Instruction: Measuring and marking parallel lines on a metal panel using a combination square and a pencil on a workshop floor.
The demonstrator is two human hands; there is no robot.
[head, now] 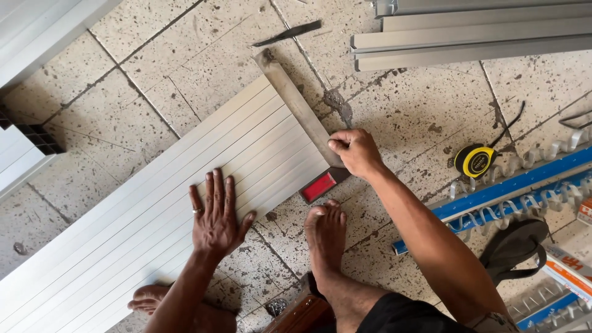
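While pressed flat on a tiled floor (185,68), held square for marking or cutting, by the look of it. Left hand (214,216) spread open, palm down, fingers splayed, a ring on one, bearing on a long ribbed white panel (154,197) lying slantwise from lower left toward the centre. Right hand (356,151) closed around the blade of a metal try square (296,105) with a red stock (319,185), laid across the panel's near end and touching its edge. Bare right foot (325,231) planted just beside the stock; left foot (151,302) tucked near the panel's lower edge. Panel judged light and fairly stiff lengthwise, smooth, painted and likely slippery on tile, so best steadied by flat pressure from above rather than pinched at the thin edge. Square rigid, dull grey steel, scuffed. Nearby: yellow tape measure (475,160), stacked pale metal channels (475,34), blue rails with curled shavings (524,185), a dark sandal (515,246). Floor speckled stone, stained, grouted in squares.
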